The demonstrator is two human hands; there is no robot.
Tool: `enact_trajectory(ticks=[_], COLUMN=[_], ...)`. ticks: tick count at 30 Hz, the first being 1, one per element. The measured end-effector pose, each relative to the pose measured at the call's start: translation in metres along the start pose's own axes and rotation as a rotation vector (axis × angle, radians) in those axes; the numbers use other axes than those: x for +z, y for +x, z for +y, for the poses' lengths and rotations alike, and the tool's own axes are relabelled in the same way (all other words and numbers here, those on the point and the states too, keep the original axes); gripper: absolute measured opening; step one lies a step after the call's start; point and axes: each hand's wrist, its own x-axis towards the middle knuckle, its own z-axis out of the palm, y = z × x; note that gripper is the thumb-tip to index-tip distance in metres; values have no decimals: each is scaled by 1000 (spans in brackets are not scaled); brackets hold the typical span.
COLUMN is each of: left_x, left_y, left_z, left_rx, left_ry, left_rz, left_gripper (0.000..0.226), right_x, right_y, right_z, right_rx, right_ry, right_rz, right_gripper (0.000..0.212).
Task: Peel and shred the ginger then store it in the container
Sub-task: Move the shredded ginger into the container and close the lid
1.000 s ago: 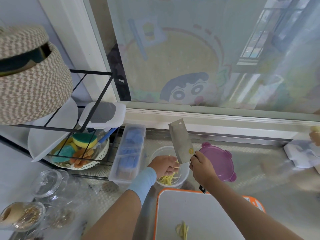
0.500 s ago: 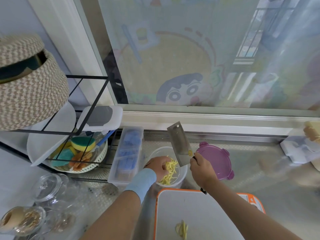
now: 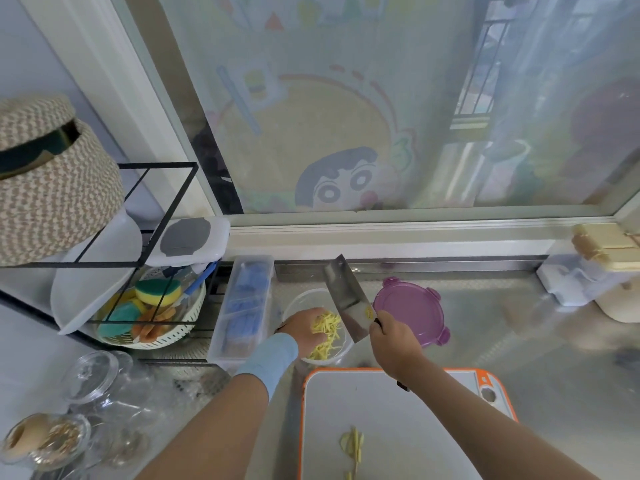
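Head view over a metal tabletop beneath a window covered with a cartoon film. The right hand holds a cleaver: its grip is closed round the dark handle, and the broad blade tilts up and away, its lower edge over the right rim of a clear round container. The left hand, with a pale blue band on its wrist, reaches into the container from the near left side. Shredded ginger lies as a yellow heap between this hand and the blade, apparently touching both, with further strands spread down to the container's near wall. The fingertips of the left hand are hidden among the shreds, so it cannot be told whether this grip is closed on them or merely pressed against them. A purple lid lies flat on the tabletop just right of the container, behind the right hand. A white cutting board with an orange rim sits just in front of the container; a small pile of pale ginger scraps lies on its near part, well apart from both hands. Left of the container stands a long clear box of blue items, then a black wire rack over a white basket holding sponges. Glass jars stand at the near left.
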Motion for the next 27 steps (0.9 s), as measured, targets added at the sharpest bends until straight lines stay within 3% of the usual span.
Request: enact_trajectory(ticks=[4,8,10,14,17,22,27], left_x=[10,47,72,118,145,178,184], left_y=[-29,-71,-89,-113,-126,-148,-160], left_z=[6,2,-2,-12,-24,-49,-52], left_rx=[76,337,402,325,360,452,291], left_ry=[-129,-85,-9,350,524,393,158], left_rz=[286,470,394,-52,-175,-64,221], left_gripper=[21,12,18,81,86,58,55], right_x=[-1,8,18,46,63,85,107], right_y=[-21,-70,-95,-134,-157,-184,-205], right_z=[21,53,73,111,124,137,149], right_rx=[45,153,210,271,278,285,268], right_ry=[59,100,93,47,71,186,157], right_rz=[31,89,70,21,9,27,128], right_gripper=[26,27,29,25,24,18,16])
